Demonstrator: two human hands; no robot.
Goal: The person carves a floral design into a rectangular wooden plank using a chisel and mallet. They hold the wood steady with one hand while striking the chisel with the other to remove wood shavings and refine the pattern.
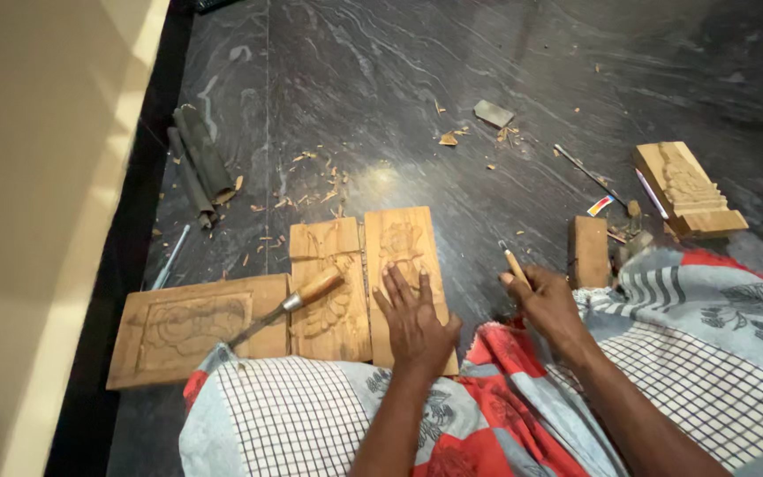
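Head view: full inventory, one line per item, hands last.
carved wood panels: 3, tan, side by side on the floor before the person's lap
chisel: 1, wooden handle and metal blade, lying across the left and middle panels
carved block: 1, tan, far right on the floor
small wood block: 1, brown, right of the right hand
dark rolled bundle: 1, black-grey, far left
flat grey piece: 1, top centre
wood chips: many, tan, scattered on the dark stone floor
patterned cloth: red, grey, checked, over the lap
left hand: flat on the right-most panel
right hand: closed on a tool with a pale handle
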